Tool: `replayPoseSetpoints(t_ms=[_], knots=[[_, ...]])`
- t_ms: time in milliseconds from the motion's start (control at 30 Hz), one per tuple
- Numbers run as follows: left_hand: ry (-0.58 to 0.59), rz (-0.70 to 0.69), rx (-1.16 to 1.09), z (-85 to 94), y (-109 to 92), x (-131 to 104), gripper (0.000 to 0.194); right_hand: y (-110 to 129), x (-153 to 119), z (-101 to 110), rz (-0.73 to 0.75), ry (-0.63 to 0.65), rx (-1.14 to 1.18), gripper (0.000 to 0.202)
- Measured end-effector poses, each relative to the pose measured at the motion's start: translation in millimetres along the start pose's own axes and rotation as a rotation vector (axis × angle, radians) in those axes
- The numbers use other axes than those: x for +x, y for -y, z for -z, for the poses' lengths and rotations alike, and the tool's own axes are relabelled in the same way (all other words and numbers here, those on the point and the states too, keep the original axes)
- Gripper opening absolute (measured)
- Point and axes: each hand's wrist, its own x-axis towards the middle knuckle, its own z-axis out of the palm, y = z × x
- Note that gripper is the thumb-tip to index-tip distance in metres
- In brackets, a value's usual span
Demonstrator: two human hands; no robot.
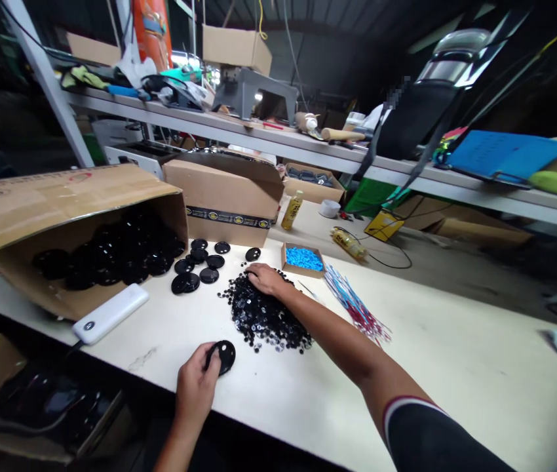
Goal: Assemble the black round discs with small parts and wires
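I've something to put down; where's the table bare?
Widest: the table right of the wire bundle. Smaller: between the white device and left hand, in front of the loose black discs. Crowded: from the open carton across those discs to the heap of small black parts at the right hand.

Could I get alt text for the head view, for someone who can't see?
A left hand holds a round black disc at a pale table; the right hand is at the far side of a pile of small black pieces. At left is an open cardboard box of black parts; beyond the pile, blue pieces.
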Motion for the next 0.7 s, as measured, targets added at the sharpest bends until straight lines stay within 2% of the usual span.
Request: replayPoseSetpoints(t_ms=[167, 367, 700], knots=[[-0.015, -0.038, -0.016, 1.0, -2.0, -1.8, 0.033, 5.4, -36.1, -1.2, 0.053, -0.016, 0.002, 0.044], [-0.032, -0.070, 0.002, 0.3, -4.3, -1.4, 0.031, 11.0, -73.5, -1.3, 0.084, -0.098, 0.016, 0.050], [-0.117, -0.066, 0.013, -6.6, -5.4, -1.6, 0.037, 14.1, -134.4, -22.4, 0.195, -0.194, 0.066, 0.044]])
